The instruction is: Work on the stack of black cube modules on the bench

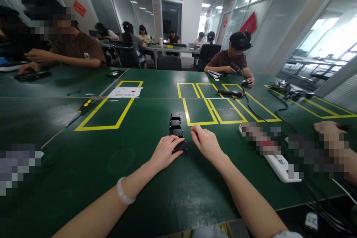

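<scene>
Several small black blocks (175, 123) stand in a row on the green table (150, 193), running away from me. My left hand (166, 150) lies at the near end of the row, its fingers closed on the nearest black block (181, 147). Just right of the row, my right hand (205, 140) is raised a little with its fingers curled together. Whether anything small sits between those fingertips is hidden.
Yellow tape rectangles (97, 128) mark the table. A screwdriver (84, 106) and paper sheet (125, 92) lie left. To the right are a white power strip (281, 167), cables (287, 91) and a dark tool (230, 93). People sit across and beside; another person's hand (329, 128) is far right.
</scene>
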A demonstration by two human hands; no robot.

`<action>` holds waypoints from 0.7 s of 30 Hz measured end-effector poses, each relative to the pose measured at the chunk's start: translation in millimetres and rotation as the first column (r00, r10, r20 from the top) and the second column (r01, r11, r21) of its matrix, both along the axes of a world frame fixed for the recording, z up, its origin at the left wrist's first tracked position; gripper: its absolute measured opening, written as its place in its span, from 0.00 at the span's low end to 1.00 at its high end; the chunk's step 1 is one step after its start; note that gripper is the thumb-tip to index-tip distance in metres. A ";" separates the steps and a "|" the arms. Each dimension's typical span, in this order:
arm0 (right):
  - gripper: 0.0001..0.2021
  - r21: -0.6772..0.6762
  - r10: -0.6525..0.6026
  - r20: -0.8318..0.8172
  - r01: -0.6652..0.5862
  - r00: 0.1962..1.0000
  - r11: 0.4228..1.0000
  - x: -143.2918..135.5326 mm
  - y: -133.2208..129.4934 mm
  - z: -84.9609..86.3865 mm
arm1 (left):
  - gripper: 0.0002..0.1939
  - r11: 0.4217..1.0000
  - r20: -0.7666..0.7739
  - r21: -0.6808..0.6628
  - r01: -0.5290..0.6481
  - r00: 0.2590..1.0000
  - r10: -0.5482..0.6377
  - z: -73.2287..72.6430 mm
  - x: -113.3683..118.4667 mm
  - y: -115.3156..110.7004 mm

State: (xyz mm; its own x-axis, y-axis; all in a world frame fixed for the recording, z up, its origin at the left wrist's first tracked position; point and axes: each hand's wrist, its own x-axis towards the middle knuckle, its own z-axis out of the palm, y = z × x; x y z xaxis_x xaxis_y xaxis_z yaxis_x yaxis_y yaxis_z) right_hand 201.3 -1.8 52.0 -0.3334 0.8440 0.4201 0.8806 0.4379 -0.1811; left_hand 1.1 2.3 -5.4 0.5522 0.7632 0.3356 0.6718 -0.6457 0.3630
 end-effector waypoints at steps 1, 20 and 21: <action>0.09 -0.003 0.004 -0.006 -0.004 1.000 1.000 -0.2 -0.1 0.2 | 0.20 1.000 0.003 0.000 -0.002 1.000 0.002 0.0 0.0 0.0; 0.10 0.013 0.020 -0.012 -0.020 1.000 1.000 -1.0 -0.1 1.0 | 0.20 1.000 0.008 0.005 -0.001 1.000 0.001 -2.9 -0.5 1.9; 0.10 0.014 0.020 -0.018 -0.019 1.000 1.000 -0.9 0.0 0.4 | 0.20 1.000 0.009 0.004 0.001 1.000 -0.001 -2.7 -0.6 1.8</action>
State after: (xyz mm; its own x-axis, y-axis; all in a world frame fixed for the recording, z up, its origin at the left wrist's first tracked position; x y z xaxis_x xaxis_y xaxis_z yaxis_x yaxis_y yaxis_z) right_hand 200.4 -1.7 52.4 -0.3418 0.8314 0.4382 0.8685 0.4576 -0.1908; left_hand 0.5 4.1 -8.1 0.5499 0.7614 0.3434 0.6682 -0.6477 0.3660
